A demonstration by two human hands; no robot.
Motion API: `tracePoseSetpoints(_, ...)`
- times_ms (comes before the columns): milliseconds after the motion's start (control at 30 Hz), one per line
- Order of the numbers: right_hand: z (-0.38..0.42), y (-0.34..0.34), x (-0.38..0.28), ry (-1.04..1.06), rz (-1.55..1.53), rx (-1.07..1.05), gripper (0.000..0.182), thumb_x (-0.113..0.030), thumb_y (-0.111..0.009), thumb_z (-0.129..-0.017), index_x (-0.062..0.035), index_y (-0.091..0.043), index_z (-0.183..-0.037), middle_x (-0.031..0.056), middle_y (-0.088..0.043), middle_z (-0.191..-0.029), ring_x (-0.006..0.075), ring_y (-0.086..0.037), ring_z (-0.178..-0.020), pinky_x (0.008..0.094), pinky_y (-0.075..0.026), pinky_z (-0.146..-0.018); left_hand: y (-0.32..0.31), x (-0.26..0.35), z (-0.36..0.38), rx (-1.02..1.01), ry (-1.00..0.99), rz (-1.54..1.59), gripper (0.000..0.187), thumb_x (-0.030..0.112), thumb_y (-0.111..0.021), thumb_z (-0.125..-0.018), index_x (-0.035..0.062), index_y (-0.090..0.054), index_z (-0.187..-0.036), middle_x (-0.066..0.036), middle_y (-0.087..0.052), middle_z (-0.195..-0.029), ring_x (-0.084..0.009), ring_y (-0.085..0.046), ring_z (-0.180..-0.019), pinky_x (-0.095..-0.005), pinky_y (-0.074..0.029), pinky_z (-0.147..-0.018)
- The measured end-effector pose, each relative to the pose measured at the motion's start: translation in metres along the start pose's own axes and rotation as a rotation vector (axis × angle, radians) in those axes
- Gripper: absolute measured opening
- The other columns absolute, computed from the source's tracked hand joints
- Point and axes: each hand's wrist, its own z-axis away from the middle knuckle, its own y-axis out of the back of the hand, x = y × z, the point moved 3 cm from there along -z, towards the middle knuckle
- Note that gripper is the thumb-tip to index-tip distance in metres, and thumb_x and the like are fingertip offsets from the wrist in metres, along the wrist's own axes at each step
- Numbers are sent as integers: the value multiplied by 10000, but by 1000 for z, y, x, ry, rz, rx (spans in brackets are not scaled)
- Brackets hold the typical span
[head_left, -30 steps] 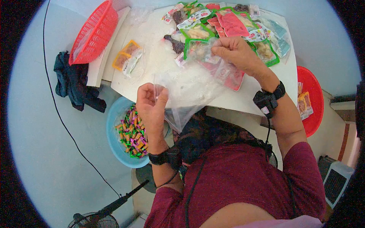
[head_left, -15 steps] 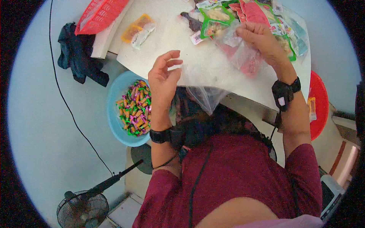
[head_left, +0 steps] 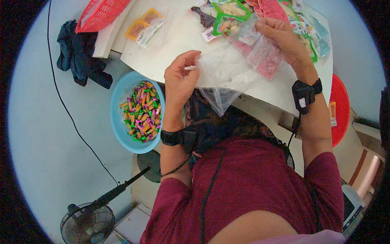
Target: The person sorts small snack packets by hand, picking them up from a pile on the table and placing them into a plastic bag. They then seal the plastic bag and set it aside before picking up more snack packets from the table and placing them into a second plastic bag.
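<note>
A large clear plastic bag (head_left: 221,71) spreads between my two hands, one corner drooping past the front edge of the white table (head_left: 178,34). My left hand (head_left: 181,81) pinches the bag's left edge between thumb and fingers. On the other side, my right hand (head_left: 280,42) is closed on the bag's bunched upper part, thumb against fingers. A pink packet (head_left: 266,67) shows through or beneath the plastic below that hand. Just beyond lie green-edged food packets (head_left: 229,24) and red-pink packets (head_left: 271,9) in a loose heap.
Orange packets (head_left: 144,25) lie at the table's left. A blue basin (head_left: 115,120) of wrapped sweets stands below that side, a red basin (head_left: 343,112) at the right. A red basket (head_left: 101,16), dark cloth (head_left: 81,53) and standing fan (head_left: 87,223) are on the left.
My left hand has moved slightly right and up to the bag's edge. The bag is spread wider across the table, its drooping corner a little higher. My right hand keeps its grip.
</note>
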Motion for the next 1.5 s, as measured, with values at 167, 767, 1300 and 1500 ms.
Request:
tracePoseSetpoints(167, 1, 0, -2, 2, 31, -3, 212, -272, -612, -905, -74, -666, -958, -70, -617, -846, -1, -520, -712, 174, -414, -626, -3, 2, -2, 12, 29, 4, 282, -22, -634, -784, 17, -630, -1063, -23, -632, -936, -89, -585, -859, -223, -489, -700)
tracePoseSetpoints(767, 7, 1, -18, -19, -11, 58, 177, -231, -620, -899, -66, -668, -945, -78, -611, -830, -9, -510, -708, 170, -407, -610, 24, 3, 1, 334, -8, 98, 125, -42, -633, -788, -26, -645, -912, -36, -649, -816, -100, -604, -728, -222, -497, -685)
tracePoseSetpoints(1300, 3, -3, -10, 41, -407, 180, 269, -239, -593, -916, -32, -619, -1085, 2, -642, -948, 79, -600, -812, 228, -500, -715, -3, 5, 27, 134, 362, 137, 184, 130, -596, -887, -11, -603, -1006, -35, -613, -739, -117, -589, -642, -241, -515, -602)
tracePoseSetpoints(1500, 8, -5, -19, 26, -286, 205, 317, -254, -576, -923, -12, -601, -1126, 12, -645, -969, 91, -605, -815, 238, -504, -720, -2, 4, 25, 297, 243, 137, 113, 128, -608, -887, 20, -640, -891, 13, -587, -713, -59, -509, -596, -190, -402, -541)
